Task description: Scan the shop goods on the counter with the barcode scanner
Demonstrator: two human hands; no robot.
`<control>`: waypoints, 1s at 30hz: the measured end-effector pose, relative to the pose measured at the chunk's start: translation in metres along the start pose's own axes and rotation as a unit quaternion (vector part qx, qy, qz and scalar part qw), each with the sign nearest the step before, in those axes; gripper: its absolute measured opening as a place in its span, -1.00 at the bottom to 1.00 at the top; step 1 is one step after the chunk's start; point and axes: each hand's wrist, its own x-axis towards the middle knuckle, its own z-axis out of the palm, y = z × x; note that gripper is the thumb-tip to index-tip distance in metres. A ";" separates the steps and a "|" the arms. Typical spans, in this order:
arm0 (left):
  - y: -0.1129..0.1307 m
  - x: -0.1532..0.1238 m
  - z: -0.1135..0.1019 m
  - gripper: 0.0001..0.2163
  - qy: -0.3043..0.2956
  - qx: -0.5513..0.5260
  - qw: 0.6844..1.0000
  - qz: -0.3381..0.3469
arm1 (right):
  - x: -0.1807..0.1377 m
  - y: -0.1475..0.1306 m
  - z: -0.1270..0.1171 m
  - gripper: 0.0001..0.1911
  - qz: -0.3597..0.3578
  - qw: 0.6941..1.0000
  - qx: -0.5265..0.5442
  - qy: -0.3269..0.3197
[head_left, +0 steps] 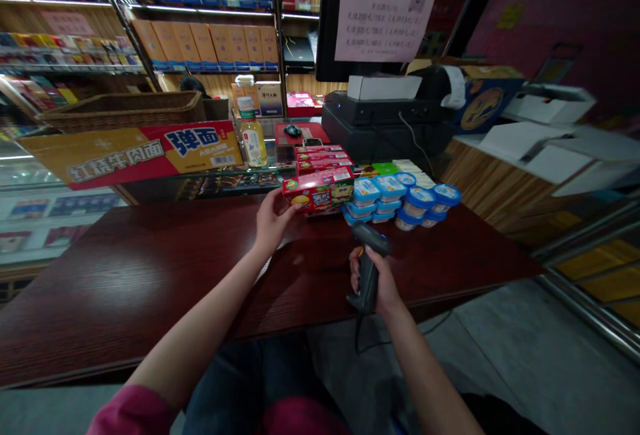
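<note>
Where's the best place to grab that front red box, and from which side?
Probably the left end of the front red box, coming from the left, thumb on its front, as the left hand does. The box is long, so its short end likely suits a hand; blue-lidded tubs crowd the right end, and other red boxes sit behind.

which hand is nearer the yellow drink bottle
Left. The left hand, holding a red box, is in front of the bottle; the right hand, gripping the scanner, is farther off to the right.
</note>
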 end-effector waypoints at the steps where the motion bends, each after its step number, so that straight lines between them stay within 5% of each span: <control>1: 0.000 0.000 -0.001 -0.59 0.000 -0.005 1.000 0.000 | 0.000 0.000 0.000 -0.61 0.000 1.000 0.000 0.000; 14: -0.040 -0.026 -0.011 -0.60 -0.094 0.128 0.986 -0.050 | 0.003 0.000 -0.001 -0.64 0.002 1.000 0.009 -0.016; 23: -0.048 -0.017 0.013 -0.61 -0.087 0.086 0.990 -0.074 | 0.005 -0.002 0.000 -0.65 -0.012 1.000 -0.006 -0.012; 27: -0.050 -0.021 0.007 -0.36 -0.062 0.069 0.994 -0.063 | 0.005 -0.002 0.000 -0.67 -0.010 1.000 -0.010 -0.015; 30: -0.036 -0.032 -0.010 -0.40 -0.001 0.122 0.992 -0.014 | 0.005 -0.003 0.001 -0.67 -0.007 1.000 -0.010 -0.010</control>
